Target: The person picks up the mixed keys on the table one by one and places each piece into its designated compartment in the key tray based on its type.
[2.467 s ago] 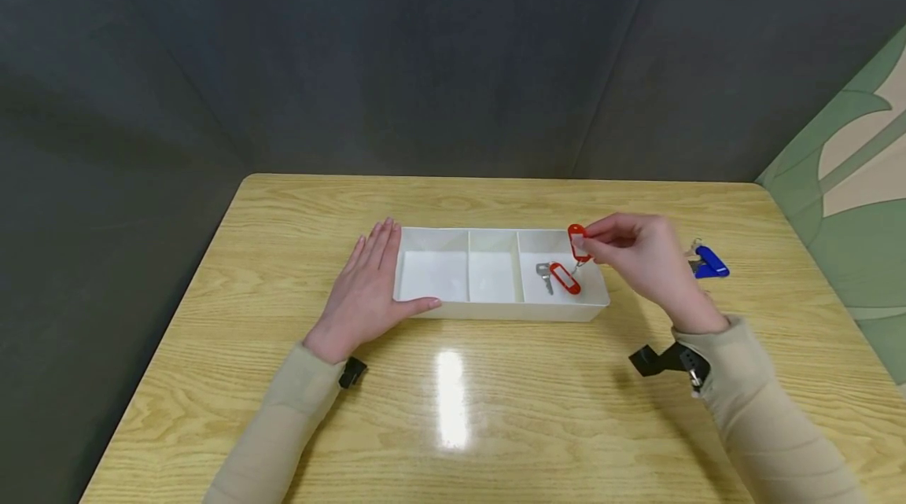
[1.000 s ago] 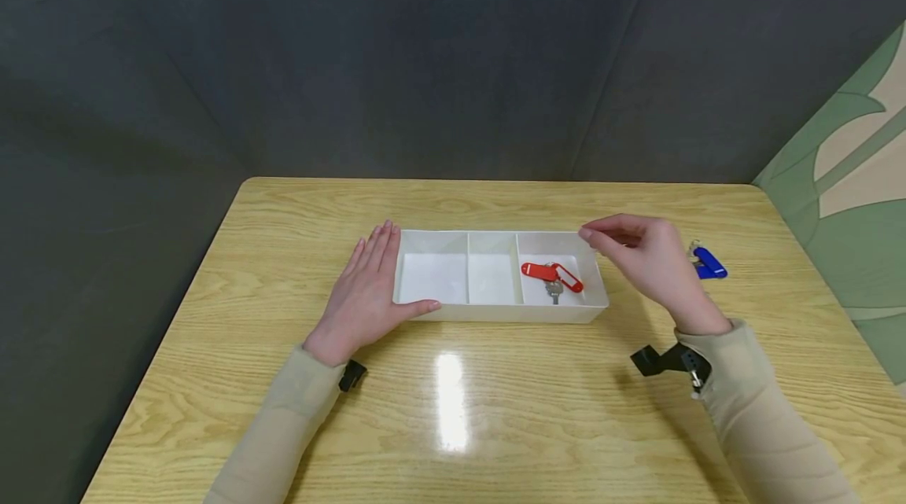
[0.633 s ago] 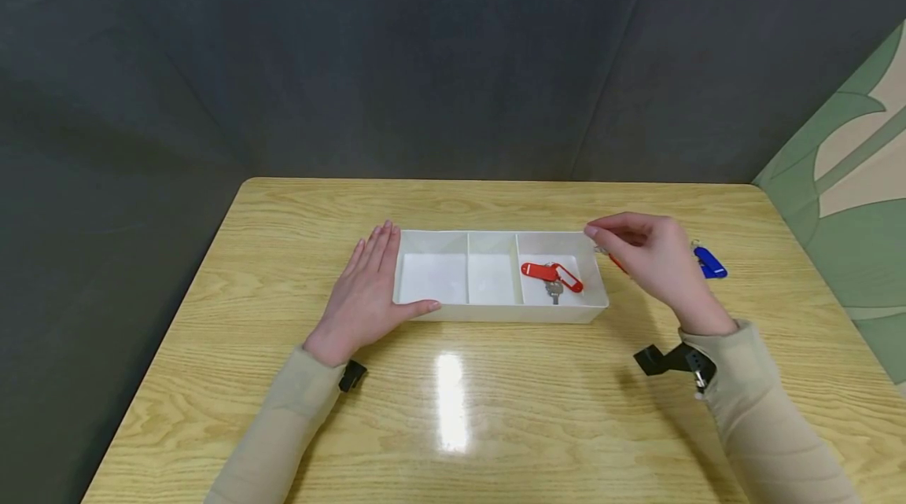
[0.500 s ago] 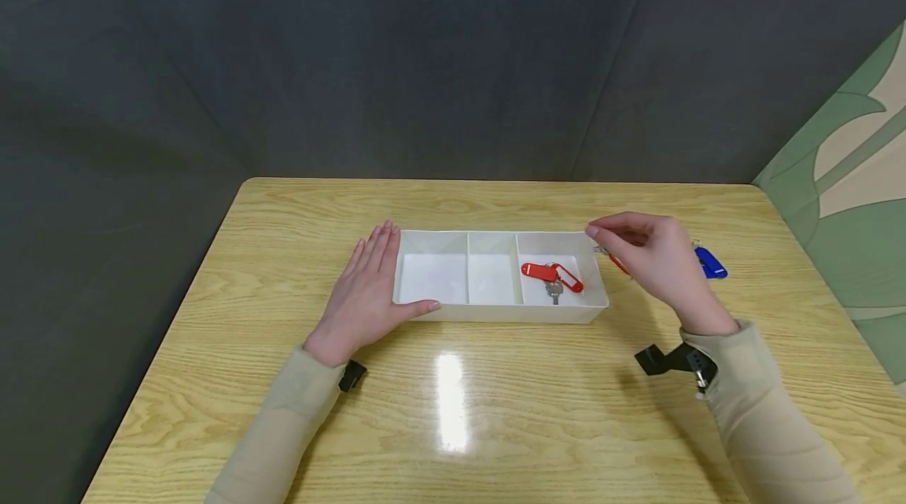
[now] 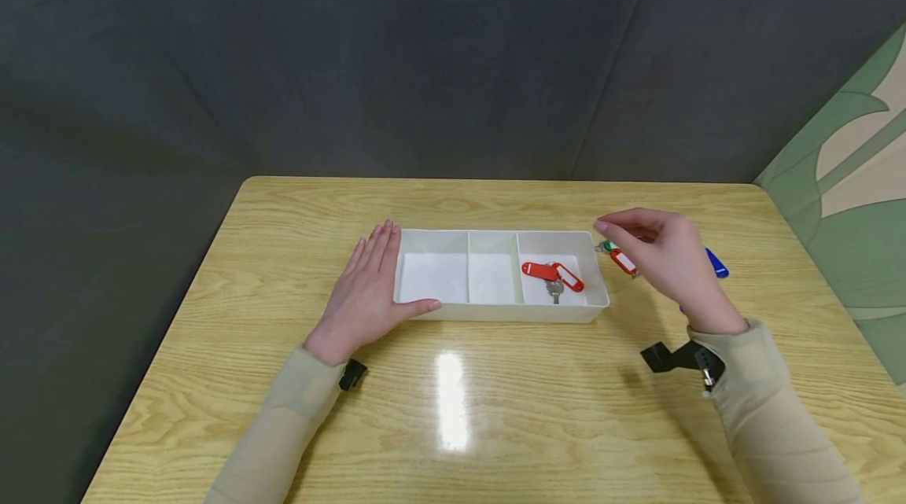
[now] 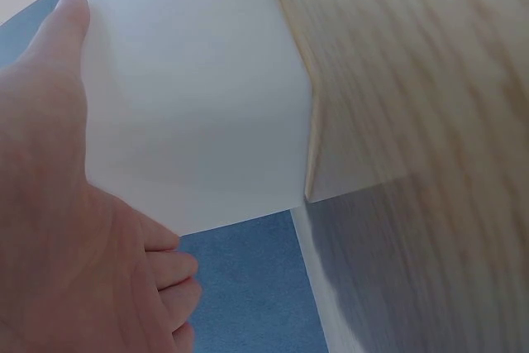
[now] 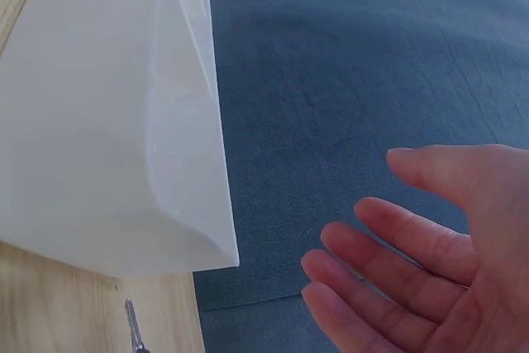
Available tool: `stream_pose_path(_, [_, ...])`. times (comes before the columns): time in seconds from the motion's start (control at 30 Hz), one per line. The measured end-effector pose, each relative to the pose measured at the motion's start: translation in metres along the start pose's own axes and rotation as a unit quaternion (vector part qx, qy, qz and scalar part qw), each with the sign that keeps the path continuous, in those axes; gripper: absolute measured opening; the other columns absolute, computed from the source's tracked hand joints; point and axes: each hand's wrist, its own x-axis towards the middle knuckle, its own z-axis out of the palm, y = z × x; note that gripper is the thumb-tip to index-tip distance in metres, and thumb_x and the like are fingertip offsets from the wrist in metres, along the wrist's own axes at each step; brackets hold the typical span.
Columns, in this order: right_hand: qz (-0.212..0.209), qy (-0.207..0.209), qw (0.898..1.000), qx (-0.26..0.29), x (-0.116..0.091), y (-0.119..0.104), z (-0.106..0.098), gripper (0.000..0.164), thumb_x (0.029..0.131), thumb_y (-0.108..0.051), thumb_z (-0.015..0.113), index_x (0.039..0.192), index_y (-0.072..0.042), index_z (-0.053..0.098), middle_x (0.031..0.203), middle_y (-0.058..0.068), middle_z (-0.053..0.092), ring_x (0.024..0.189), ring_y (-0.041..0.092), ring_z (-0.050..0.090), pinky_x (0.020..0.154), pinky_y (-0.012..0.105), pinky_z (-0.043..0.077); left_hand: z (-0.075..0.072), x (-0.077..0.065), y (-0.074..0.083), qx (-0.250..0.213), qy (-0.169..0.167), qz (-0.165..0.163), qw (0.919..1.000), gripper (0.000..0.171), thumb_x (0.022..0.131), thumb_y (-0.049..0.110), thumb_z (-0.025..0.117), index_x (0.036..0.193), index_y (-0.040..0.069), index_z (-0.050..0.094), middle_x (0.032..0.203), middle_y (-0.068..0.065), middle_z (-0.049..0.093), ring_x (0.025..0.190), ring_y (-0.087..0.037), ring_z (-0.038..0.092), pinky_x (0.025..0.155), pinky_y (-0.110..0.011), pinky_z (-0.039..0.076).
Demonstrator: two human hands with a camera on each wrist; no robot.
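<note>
Tray [image 5: 502, 313], long axis left-to-right

Clad in beige sleeves [image 5: 786, 417]. Wears a black block [image 5: 351, 375] on the left wrist, a black bracket [image 5: 675, 357] on the right.

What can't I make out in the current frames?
Head: parts of the blue tag and green tag, hidden by the right hand.
Head: any writing on the red tags, too small.
Left wrist: inside of the tray, hidden by its outer wall.
Right wrist: rest of the key, cut off by the bottom edge.
</note>
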Motion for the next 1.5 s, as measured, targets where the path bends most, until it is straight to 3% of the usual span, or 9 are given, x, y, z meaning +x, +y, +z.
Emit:
stream_pose_path(0.3, [0.000, 0.019, 1.000, -0.010, 0.002, 0.002, -0.005, 0.033, 0.097, -0.041, 0.071, 0.112, -0.013, 0.079, 0.106, 0.003, 0.075, 0.085, 0.006, 0.068, 0.066, 0.016, 0.051, -0.001, 0.000, 0.000, -0.001, 0.000, 0.000, 1.0000, 0.127, 0.081, 0.092, 0.039, 0.162, 0.003, 0.000, 0.169, -0.013, -0.001, 0.154, -0.023, -0.005, 0.123, -0.036, -0.004])
stream_pose_path(0.8, [0.000, 0.028, 0.999, -0.027, 0.000, 0.007, -0.014, 0.034, 0.098, -0.041, 0.069, 0.113, -0.012, 0.078, 0.108, 0.006, 0.074, 0.085, 0.009, 0.066, 0.066, 0.014, 0.050, 0.000, 0.000, 0.001, -0.001, 0.001, 0.003, 1.0000, 0.126, 0.082, 0.091, 0.040, 0.162, 0.003, 0.000, 0.169, -0.014, -0.001, 0.154, -0.023, -0.005, 0.123, -0.036, -0.004])
stream_pose_path(1.5, [0.020, 0.046, 0.998, -0.045, 0.003, 0.022, -0.022, 0.040, 0.097, -0.045, 0.068, 0.117, -0.011, 0.077, 0.112, 0.008, 0.073, 0.085, -0.002, 0.063, 0.068, 0.012, 0.048, -0.002, -0.001, 0.001, -0.005, -0.004, 0.000, 1.0000, 0.126, 0.082, 0.091, 0.040, 0.162, 0.002, 0.000, 0.169, -0.013, -0.002, 0.154, -0.024, -0.004, 0.123, -0.037, -0.004])
